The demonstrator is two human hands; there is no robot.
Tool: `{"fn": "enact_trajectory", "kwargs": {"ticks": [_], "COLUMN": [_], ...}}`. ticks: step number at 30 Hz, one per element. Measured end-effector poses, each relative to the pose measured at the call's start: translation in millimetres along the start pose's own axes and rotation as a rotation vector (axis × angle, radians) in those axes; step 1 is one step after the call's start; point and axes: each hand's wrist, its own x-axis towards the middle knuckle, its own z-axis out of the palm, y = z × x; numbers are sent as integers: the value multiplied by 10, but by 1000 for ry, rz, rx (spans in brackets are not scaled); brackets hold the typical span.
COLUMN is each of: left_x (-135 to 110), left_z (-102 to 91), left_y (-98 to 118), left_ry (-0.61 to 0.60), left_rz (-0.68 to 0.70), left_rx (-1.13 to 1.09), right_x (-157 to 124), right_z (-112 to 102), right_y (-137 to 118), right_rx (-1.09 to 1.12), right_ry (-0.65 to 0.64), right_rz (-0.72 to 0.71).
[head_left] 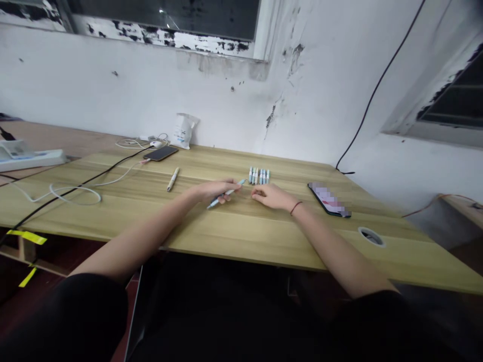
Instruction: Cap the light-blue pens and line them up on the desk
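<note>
A light-blue marker pen [214,202] slants through my left hand [217,189], its ends sticking out on both sides of the closed fingers. My right hand [273,196] is just to the right, fingertips curled together in a pinch near the pen's upper end. Whatever those fingertips hold, if anything, is too small to make out. Right behind my right hand lies a row of several blue and pale-green marker pens [259,175], side by side. A single cream-coloured marker pen [173,179] lies apart, left of my left hand.
A dark phone [161,153] on a white cable lies at the back left, near a white packet [183,130]. Another phone [329,199] lies to the right. A round cable hole [372,237] pierces the wooden table [241,236]. Cables [75,190] cross its left side.
</note>
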Motion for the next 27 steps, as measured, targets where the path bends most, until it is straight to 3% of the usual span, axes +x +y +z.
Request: {"fn": "enact_trajectory", "kwargs": {"ticks": [14, 21, 27], "left_x": [14, 9, -8], "left_z": [-35, -35, -30], "left_y": [-43, -47, -44], "left_ry": [-56, -17, -35], "left_rz": [90, 94, 90], "left_rx": [-44, -39, -43], "right_x": [-3, 16, 9], "right_z": [-28, -34, -49], "right_y": [-27, -24, -45], "right_rx": [-102, -73, -8], "right_ry": [87, 173, 214], "right_rz": [-34, -116, -101]}}
